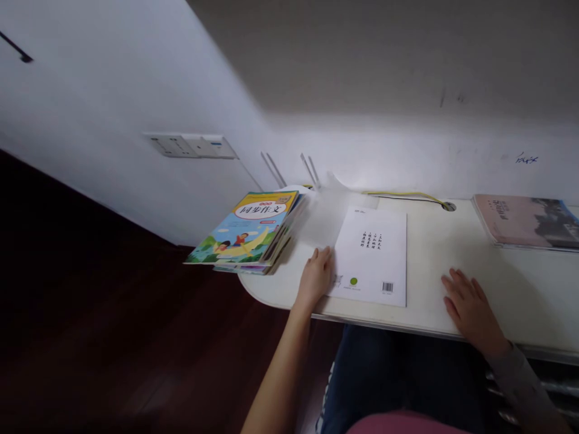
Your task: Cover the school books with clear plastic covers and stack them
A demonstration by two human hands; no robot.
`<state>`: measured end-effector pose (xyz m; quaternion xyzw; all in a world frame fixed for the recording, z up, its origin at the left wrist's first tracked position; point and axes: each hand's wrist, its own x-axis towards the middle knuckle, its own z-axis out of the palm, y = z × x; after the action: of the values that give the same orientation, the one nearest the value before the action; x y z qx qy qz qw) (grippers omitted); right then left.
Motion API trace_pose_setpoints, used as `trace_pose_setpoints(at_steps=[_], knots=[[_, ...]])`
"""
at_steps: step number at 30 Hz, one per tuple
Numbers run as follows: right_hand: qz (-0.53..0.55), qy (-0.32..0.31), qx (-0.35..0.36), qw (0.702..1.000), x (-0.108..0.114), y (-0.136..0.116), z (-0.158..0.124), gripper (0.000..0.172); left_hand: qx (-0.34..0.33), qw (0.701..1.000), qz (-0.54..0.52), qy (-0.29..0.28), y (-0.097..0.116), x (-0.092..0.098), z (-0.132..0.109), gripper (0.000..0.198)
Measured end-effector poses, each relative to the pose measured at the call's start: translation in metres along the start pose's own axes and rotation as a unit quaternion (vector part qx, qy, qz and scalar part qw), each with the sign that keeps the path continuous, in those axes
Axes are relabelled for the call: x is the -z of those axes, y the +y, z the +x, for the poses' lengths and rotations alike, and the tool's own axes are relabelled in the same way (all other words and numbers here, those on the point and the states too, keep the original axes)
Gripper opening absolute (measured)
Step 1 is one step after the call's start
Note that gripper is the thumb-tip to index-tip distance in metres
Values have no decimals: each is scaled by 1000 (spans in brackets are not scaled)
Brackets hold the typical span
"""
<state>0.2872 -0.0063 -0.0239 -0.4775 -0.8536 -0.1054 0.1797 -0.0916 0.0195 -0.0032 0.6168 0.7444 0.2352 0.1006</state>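
Note:
A white booklet (375,265) lies on the table, its printed back with a green dot and barcode facing up. Along its left side, a translucent plastic book cover (319,217) spreads out and stands partly raised, blurred toward the top. My left hand (316,274) is closed at the booklet's left edge, fingers on the lower part of the plastic cover. My right hand (468,307) lies on the tabletop right of the booklet, fingers apart and holding nothing.
A stack of books with a colourful top cover (248,229) overhangs the rounded left end of the white table (438,256). Pinkish books (520,220) lie at the right. A yellow cable (407,194) runs along the wall into a hole. Sockets (192,146) sit on the left wall.

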Motion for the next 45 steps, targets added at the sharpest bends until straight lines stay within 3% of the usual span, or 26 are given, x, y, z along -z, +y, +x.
trace_pose_setpoints(at_steps=[5,8,12,16,19,22,24,28,31,36,45], knots=[[58,-38,97,993,9,-53,22,46,16,993,120,5,13,-4,-13,48],[66,-56,100,991,5,-74,31,51,20,991,134,-10,19,-6,-18,50],[73,-63,92,991,-1,-79,34,52,32,992,120,-18,24,-5,-18,50],[76,-74,90,990,-2,-78,34,53,47,998,45,-4,31,10,-19,49],[85,-78,82,990,0,-80,35,51,-40,987,-141,-59,44,27,-27,58],[99,-74,77,989,3,-77,36,50,-202,933,-261,-145,69,32,-39,72],[93,-62,53,992,7,-69,33,49,-267,928,-207,-160,91,22,-47,80],[26,-42,-45,998,14,-40,18,49,-293,951,12,-96,130,-18,-54,71],[-20,-64,-89,994,18,-19,2,54,-341,932,107,-59,149,-42,-55,66],[-36,-99,-96,990,21,-3,-16,57,-395,905,148,-47,164,-61,-59,52],[18,-88,-75,993,15,10,-23,56,-401,902,153,-50,181,-79,-61,48]])
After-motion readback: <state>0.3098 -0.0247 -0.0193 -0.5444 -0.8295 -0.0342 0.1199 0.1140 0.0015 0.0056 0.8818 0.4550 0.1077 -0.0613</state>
